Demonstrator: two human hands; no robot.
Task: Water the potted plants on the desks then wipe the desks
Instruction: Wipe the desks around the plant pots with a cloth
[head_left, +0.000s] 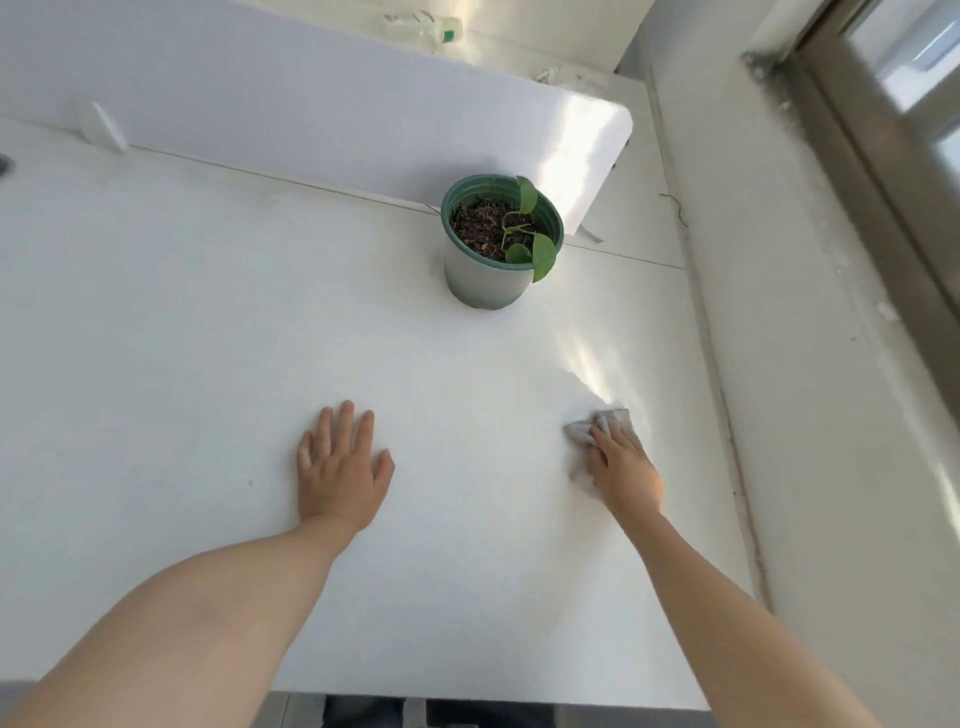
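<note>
L hand (340, 467) lay flat, fingers spread, on desk (208, 338); R hand (623, 467) pressed cloth (581, 431), fingers straight; pot (483, 286) beyond.

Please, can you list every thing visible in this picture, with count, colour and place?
desk: one, white, fills the middle
partition: one, white, upright along the desk's far edge
potted plant: one, green pot and leaves, on the desk near the partition
bottle: one, clear with green cap, beyond the partition
cloth: one, grey, on the desk, lower right
window frame: one, grey, upper right
left hand: one, flat on the desk, holding nothing
right hand: one, pressing on the cloth
</note>
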